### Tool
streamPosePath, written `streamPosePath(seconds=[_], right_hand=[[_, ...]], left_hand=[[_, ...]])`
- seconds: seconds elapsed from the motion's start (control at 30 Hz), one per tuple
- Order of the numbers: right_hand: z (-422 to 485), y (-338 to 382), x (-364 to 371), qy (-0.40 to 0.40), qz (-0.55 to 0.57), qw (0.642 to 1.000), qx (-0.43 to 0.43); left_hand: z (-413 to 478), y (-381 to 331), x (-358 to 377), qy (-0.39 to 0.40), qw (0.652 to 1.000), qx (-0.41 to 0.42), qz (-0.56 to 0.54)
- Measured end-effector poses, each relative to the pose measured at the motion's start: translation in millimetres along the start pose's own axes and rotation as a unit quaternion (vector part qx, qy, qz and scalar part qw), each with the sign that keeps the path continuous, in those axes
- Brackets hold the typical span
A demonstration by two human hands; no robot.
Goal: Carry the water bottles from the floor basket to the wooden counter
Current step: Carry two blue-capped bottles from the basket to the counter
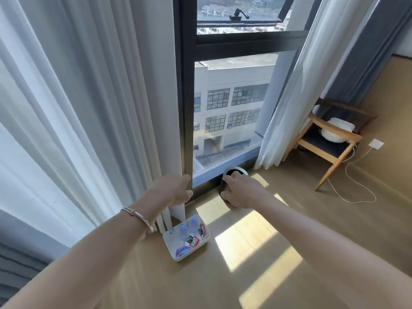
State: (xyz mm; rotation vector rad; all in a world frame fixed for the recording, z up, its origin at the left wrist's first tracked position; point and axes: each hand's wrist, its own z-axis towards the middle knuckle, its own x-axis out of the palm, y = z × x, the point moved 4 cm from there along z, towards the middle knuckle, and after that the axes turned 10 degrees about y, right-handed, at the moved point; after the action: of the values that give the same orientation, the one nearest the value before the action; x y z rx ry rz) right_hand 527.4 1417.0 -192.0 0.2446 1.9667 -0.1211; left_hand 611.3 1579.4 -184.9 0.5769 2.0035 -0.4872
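Observation:
A white floor basket (193, 251) stands on the wooden floor by the foot of the white curtain. Inside lie several clear water bottles (186, 230) with red and white labels. My left hand (174, 191), with a bracelet on its wrist, is stretched out above and beyond the basket, fingers loosely curled and holding nothing. My right hand (243, 194) reaches forward to the right of it, also holding nothing. Both hands are well above the bottles and touch none. The wooden counter is out of view.
A round black and white object (236, 171) sits on the floor by the window, partly behind my right hand. White curtains (89, 108) hang at left. A wooden chair (330, 141) with a white bundle stands at right, and a white cable (354, 186) trails across the floor.

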Motion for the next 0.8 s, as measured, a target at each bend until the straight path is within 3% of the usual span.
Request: streamPosePath(seconds=[0.17, 0.37, 0.8], right_hand=[[42, 8, 13, 0.047, -0.004, 0.999, 0.002], [97, 4, 6, 0.052, 0.005, 0.998, -0.017], [241, -10, 16, 0.119, -0.044, 0.978, -0.167]], left_hand=[[43, 18, 5, 0.053, 0.998, 0.009, 0.022], [83, 38, 2, 0.063, 0.998, 0.0, -0.021], [171, 67, 29, 0.134, 0.973, -0.143, -0.121]])
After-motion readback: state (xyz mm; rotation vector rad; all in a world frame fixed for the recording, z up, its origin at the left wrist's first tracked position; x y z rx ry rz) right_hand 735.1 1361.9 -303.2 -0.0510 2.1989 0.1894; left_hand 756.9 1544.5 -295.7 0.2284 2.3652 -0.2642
